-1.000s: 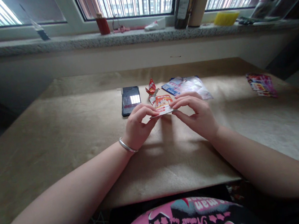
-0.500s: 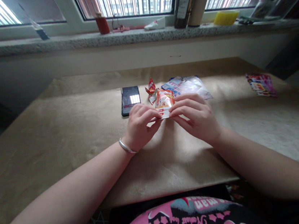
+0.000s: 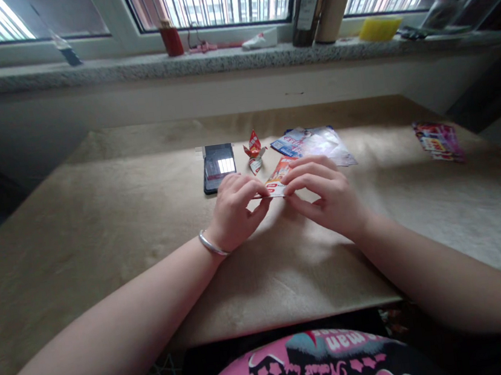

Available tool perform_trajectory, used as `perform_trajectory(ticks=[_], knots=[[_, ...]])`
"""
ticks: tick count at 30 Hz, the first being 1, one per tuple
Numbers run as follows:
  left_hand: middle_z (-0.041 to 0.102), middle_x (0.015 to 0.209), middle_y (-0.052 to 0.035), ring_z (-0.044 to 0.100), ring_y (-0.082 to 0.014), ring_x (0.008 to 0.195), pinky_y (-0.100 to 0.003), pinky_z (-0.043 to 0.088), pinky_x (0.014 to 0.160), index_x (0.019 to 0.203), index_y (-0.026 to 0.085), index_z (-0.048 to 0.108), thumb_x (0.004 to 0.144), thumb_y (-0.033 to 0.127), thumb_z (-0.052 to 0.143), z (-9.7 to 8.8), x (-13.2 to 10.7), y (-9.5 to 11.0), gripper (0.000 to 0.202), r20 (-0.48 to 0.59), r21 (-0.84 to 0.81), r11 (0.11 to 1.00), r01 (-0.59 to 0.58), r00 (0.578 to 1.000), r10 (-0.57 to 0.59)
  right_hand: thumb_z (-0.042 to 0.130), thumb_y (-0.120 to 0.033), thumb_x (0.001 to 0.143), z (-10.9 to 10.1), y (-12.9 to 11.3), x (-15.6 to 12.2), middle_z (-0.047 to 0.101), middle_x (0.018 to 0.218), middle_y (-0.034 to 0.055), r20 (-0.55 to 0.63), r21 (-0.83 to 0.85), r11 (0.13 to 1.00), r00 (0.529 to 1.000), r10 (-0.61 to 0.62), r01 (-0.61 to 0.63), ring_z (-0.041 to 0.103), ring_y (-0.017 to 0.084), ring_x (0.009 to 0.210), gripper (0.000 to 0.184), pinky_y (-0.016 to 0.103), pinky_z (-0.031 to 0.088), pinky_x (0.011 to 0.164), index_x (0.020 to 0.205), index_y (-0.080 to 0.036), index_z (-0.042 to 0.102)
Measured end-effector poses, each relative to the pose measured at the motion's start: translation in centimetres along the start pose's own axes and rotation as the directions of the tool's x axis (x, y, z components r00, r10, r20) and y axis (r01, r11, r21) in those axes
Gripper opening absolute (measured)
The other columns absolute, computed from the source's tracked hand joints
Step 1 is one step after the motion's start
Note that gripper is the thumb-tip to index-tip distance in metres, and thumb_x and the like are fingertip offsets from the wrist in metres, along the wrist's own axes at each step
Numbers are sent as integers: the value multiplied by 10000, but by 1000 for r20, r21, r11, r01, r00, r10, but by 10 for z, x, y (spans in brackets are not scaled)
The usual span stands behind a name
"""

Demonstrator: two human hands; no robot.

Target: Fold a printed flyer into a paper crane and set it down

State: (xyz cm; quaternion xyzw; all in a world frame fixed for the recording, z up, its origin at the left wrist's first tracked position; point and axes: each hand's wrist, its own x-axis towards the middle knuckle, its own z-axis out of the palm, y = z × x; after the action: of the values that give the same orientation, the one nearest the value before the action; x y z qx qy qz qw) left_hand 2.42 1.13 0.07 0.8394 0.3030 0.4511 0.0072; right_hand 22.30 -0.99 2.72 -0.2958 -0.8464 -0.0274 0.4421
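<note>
Between my hands is a red, orange and white printed wrapper (image 3: 279,175), its near edge white. My left hand (image 3: 240,206) pinches the left end of that edge between thumb and fingers; a silver bangle circles the wrist. From the other side, my right hand (image 3: 324,193) pinches the right end, and its fingers cover part of the wrapper. Just beyond stands a folded red and white paper shape (image 3: 254,152) with pointed tips. A dark phone (image 3: 219,166) lies beside it, partly behind my left hand.
Shiny blue and white packaging sheets (image 3: 318,144) lie behind my right hand. Purple and red printed packets (image 3: 438,141) rest on the table (image 3: 145,224) at far right. Along the granite windowsill (image 3: 113,72) stand a red bottle (image 3: 171,41), a dark jar (image 3: 307,10) and a yellow sponge-like block (image 3: 379,29).
The wrapper has tipped lower and flatter, so its far part no longer overlaps the folded paper shape. Both hands keep their pinch in nearly the same place.
</note>
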Motion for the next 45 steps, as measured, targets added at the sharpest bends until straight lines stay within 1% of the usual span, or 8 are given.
perform_trajectory(ticks=[5,10,17,25,30,34,41,45], knots=[[661,837,24,586,-129,771,-354,401,909,823,243,608,819,231,613,-1,0,1,14,-26,27,994,-108,994,109,617,-167,790,2,-6,-1,706,891,-9,6,-38,999,1000,-7,7,594,209,992,110,419,484,909,805,-275,632],[661,808,30,573,-123,737,-355,405,901,759,231,594,801,221,639,-2,2,-1,62,-66,29,990,-140,988,141,613,-146,786,3,-9,-1,704,880,-4,-9,-42,999,1000,-16,15,599,202,985,117,398,490,907,812,-260,623],[664,804,29,570,-130,737,-345,415,873,798,233,593,808,225,625,0,1,0,34,-28,74,987,-141,989,144,589,-177,808,9,-4,-1,688,865,4,24,-27,999,999,-27,27,586,201,993,102,387,494,883,819,-265,640],[643,732,23,542,-132,689,-328,423,814,721,209,568,803,251,642,0,1,0,119,-38,55,990,-133,990,135,622,-151,782,12,-1,-3,700,879,10,4,28,1000,1000,10,-10,584,192,979,93,386,473,919,815,-238,629],[647,748,27,540,-134,719,-331,409,851,744,216,584,823,264,617,-1,1,2,98,14,101,985,-139,990,138,605,-143,777,14,2,-4,694,863,14,35,30,1000,999,6,-7,583,207,999,104,394,464,926,819,-235,627],[643,738,27,530,-132,704,-337,406,860,711,208,568,823,239,602,-3,1,3,120,39,111,982,-155,988,152,593,-138,769,13,2,-3,677,871,22,63,29,999,998,19,-21,575,212,1020,109,381,470,906,804,-235,627],[621,714,3,520,-145,704,-335,419,799,686,193,547,797,208,581,-2,3,5,118,99,69,986,-152,984,145,596,-142,728,10,1,-2,630,858,27,89,-13,999,995,48,-47,562,220,1007,110,385,478,866,761,-242,628],[607,706,2,515,-144,700,-329,418,790,673,190,528,790,194,569,-1,2,4,124,107,59,988,-140,985,134,593,-130,717,9,1,-1,621,847,36,89,-12,998,994,56,-55,566,220,991,107,378,483,850,738,-230,627]])
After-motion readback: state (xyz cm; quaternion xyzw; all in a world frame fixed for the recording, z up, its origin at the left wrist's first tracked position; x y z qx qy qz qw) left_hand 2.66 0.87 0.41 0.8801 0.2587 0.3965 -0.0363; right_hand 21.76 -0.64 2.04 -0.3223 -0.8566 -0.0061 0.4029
